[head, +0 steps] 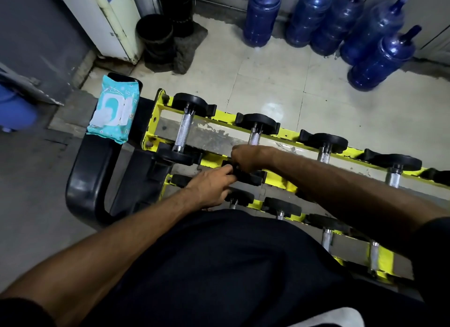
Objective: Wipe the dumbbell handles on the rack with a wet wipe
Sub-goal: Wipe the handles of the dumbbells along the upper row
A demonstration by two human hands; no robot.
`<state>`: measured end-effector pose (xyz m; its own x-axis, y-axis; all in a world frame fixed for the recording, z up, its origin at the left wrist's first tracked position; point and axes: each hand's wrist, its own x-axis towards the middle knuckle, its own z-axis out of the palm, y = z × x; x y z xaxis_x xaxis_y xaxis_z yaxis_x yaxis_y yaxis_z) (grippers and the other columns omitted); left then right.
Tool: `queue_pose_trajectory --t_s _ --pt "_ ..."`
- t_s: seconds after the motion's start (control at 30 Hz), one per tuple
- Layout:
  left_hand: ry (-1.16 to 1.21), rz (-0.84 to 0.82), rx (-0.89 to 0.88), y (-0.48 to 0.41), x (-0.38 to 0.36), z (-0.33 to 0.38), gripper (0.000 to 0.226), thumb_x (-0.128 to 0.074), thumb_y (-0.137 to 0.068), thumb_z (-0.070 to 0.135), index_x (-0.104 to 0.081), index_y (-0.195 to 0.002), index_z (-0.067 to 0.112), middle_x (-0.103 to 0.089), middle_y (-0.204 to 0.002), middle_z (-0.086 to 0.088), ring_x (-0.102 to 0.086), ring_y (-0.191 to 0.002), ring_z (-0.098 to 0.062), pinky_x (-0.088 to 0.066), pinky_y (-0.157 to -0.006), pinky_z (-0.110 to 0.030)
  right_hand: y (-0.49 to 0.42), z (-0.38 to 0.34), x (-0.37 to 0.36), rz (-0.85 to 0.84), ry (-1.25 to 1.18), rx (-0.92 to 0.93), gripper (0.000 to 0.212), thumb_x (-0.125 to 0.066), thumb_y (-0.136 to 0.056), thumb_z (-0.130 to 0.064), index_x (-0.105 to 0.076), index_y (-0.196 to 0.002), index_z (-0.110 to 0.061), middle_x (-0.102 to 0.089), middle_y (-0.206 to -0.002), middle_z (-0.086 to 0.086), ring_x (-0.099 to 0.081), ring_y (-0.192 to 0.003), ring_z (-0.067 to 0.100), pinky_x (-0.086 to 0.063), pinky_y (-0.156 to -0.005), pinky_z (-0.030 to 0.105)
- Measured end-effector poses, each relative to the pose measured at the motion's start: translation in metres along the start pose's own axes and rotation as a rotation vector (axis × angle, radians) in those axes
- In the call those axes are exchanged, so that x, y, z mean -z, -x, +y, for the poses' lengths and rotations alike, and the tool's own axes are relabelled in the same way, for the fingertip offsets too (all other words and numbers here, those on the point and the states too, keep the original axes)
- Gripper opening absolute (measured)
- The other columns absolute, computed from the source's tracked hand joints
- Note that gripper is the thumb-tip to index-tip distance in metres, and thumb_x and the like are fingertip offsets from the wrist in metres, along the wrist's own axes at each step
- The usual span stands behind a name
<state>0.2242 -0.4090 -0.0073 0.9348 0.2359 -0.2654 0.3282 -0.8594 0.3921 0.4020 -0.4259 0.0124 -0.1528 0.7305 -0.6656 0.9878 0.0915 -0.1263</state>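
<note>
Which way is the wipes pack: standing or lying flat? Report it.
Lying flat: the wipes pack rests label side up on the black pad left of the rack.

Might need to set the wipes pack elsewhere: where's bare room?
Free: pale floor tiles between rack and blue bottles; grey floor left of the black pad. Crowded: where left hand and right hand grip the second dumbbell.

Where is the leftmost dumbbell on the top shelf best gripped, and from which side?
Take the leftmost dumbbell by its knurled handle, coming from above: the handle lies bare across the gap between the yellow rack rails, and the black heads sit in cradles.
</note>
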Motion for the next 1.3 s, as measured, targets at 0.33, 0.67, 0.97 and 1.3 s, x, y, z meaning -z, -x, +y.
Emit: queue_pose_trajectory --t_s 0.33,0.67,0.97,1.3 --pt "-0.021 -0.001 -0.004 0.002 -0.001 0.001 0.036 -0.062 -0.09 0.026 -0.06 -0.125 0.017 -0.045 -0.126 -0.001 -0.055 -0.107 -0.021 -0.053 -0.087 -0.038 -0.005 -0.006 0.012 -0.061 0.097 -0.013 0.017 -0.065 -0.09 -0.015 -0.068 -0.104 -0.005 -0.069 -0.098 0.01 -0.06 -0.083 0.024 -0.049 -0.072 0.031" --pt "-0.058 0.006 -0.039 0.0 -0.004 -0.003 0.064 -0.061 -0.093 0.034 -0.035 -0.151 0.025 -0.044 -0.135 0.002 -0.053 -0.118 -0.018 -0.052 -0.094 -0.04 0.026 0.028 -0.023 0.456 -0.053 -0.168 0.036 -0.064 -0.083 0.001 -0.066 -0.119 -0.006 -0.066 -0.113 0.015 -0.064 -0.103 0.033 -0.055 -0.082 0.045" --pt "-0.029 0.043 -0.026 -0.002 -0.001 0.002 0.056 -0.058 -0.095 0.034 -0.042 -0.148 0.025 -0.047 -0.127 0.003 -0.055 -0.11 -0.018 -0.052 -0.089 -0.036 0.031 0.024 -0.068 0.799 -0.6 -0.426 0.021 -0.066 -0.082 -0.001 -0.077 -0.1 -0.005 -0.064 -0.104 0.013 -0.06 -0.095 0.027 -0.052 -0.078 0.035" --pt "-0.02 0.055 -0.025 -0.006 0.004 0.001 0.05 -0.059 -0.094 0.03 -0.051 -0.143 0.023 -0.051 -0.122 0.002 -0.057 -0.107 -0.019 -0.051 -0.088 -0.037 0.02 0.023 -0.074 0.907 -1.18 -0.651 0.005 -0.081 -0.078 -0.017 -0.079 -0.083 -0.015 -0.075 -0.082 -0.002 -0.07 -0.075 0.011 -0.061 -0.073 0.038"
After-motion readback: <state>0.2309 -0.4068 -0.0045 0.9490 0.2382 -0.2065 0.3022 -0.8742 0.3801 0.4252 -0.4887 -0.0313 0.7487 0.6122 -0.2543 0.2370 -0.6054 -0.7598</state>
